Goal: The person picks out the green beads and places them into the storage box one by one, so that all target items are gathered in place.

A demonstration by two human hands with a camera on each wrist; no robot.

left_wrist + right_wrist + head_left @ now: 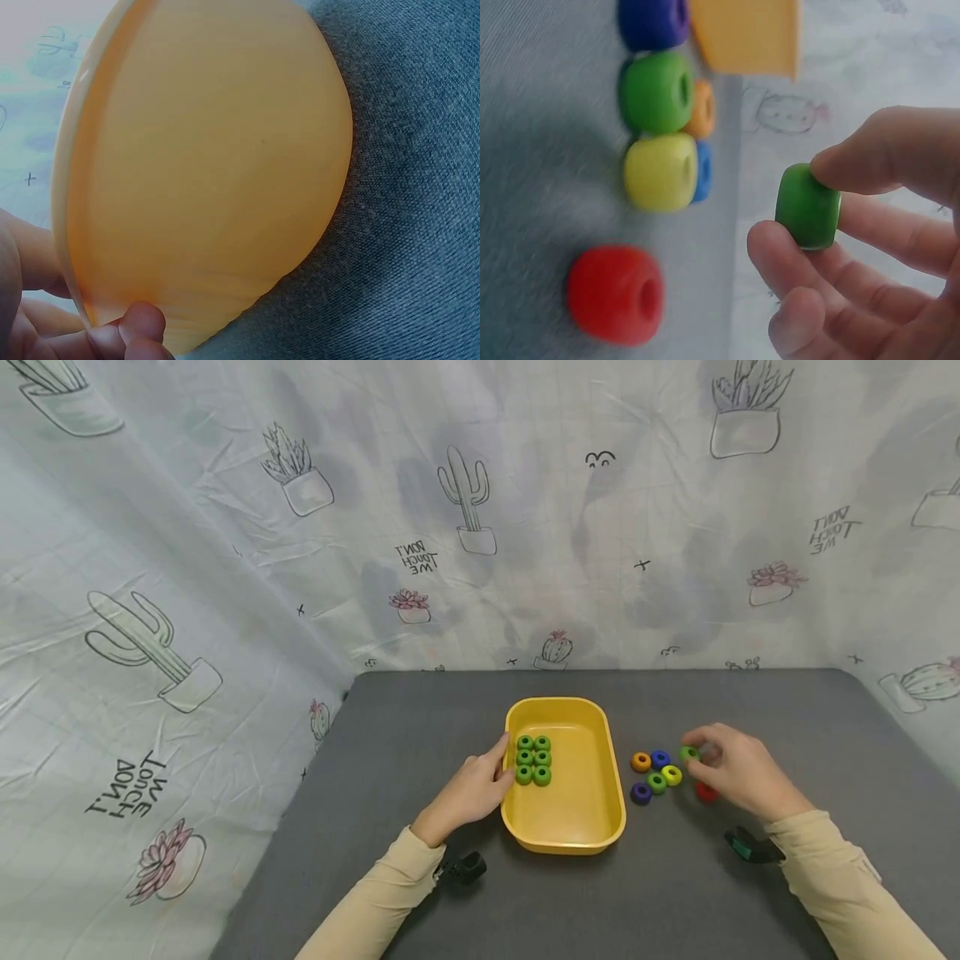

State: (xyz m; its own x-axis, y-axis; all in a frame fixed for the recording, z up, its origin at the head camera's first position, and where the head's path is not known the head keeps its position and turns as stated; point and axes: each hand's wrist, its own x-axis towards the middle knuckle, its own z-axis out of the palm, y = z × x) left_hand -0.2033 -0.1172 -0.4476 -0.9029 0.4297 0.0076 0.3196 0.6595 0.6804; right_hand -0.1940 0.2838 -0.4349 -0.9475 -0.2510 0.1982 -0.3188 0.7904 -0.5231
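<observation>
At its left rim, the yellow tray (582, 793) is held by my left hand (471, 787); the left wrist view shows fingers (142, 322) on both sides of the tray's wall (217, 165). Inside the tray, along its left side, several green beads (542, 757) stand in two columns. Right of the tray, my right hand (738, 770) pinches a green bead (808, 206) between thumb and fingers, raised off the table. Below that hand lies a red bead (616, 294). Between tray and hand is a loose group: orange (641, 762), blue (660, 760), yellow (672, 775), green (657, 783) and purple (641, 793) beads.
Everything stands on a dark grey table (420, 718). A pale curtain (525, 485) printed with cactus drawings hangs behind it and along the left. Dark wrist devices (753, 846) are worn at both cuffs.
</observation>
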